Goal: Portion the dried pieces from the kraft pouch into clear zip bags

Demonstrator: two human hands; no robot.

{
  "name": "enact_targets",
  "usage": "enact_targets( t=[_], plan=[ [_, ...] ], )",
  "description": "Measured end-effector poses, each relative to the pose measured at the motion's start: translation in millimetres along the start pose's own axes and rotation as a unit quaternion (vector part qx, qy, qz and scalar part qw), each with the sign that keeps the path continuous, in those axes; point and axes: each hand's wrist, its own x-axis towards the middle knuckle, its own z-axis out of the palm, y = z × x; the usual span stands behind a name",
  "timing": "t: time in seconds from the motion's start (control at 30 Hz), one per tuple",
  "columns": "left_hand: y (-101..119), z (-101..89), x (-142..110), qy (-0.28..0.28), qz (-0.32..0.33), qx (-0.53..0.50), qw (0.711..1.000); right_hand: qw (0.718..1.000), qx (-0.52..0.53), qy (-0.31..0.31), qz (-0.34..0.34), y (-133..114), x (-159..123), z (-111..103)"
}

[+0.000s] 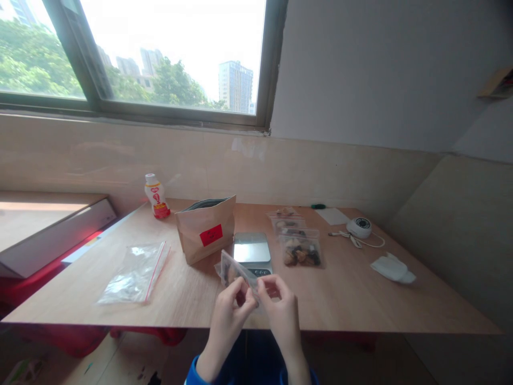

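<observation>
Both of my hands pinch the top edge of a small clear zip bag (229, 268), which is tilted and has something brownish inside. My left hand (230, 307) grips it from the left, its fingers closed. On the other side my right hand (282, 307) has thumb and fingertips pressed on the bag's edge. Just behind the hands sits a kitchen scale (252, 248) with a bare metal plate. To its left stands a brown paper pouch (196, 235) with a red label, open at the top. Filled zip bags (302, 252) lie in a row to the right of the scale.
A large clear zip bag (132, 272) lies flat at left. Behind it stands a white and red bottle (157, 197). At right are a white round device (359, 228) with a cable, a white paper (332, 216), a green object (318, 206) and a crumpled white cloth or tissue (393, 268).
</observation>
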Motion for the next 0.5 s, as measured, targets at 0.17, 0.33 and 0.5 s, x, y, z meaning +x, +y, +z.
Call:
enact_targets(
  t=[0.17,0.33,0.5],
  plan=[
    [1.9,-3.7,-1.8,0.008,-0.01,-0.012,1.0,0.985,0.048,0.164,0.018,12.8,7.6,-16.9],
    [-4.3,-2.5,0.5,-0.059,-0.018,-0.086,0.994,0.991,0.083,0.107,-0.003,9.2,8.9,-23.6],
    [-22.3,-0.2,6.0,-0.032,-0.047,-0.148,0.987,0.991,0.108,0.082,0.0,1.1,5.7,-21.4]
  ],
)
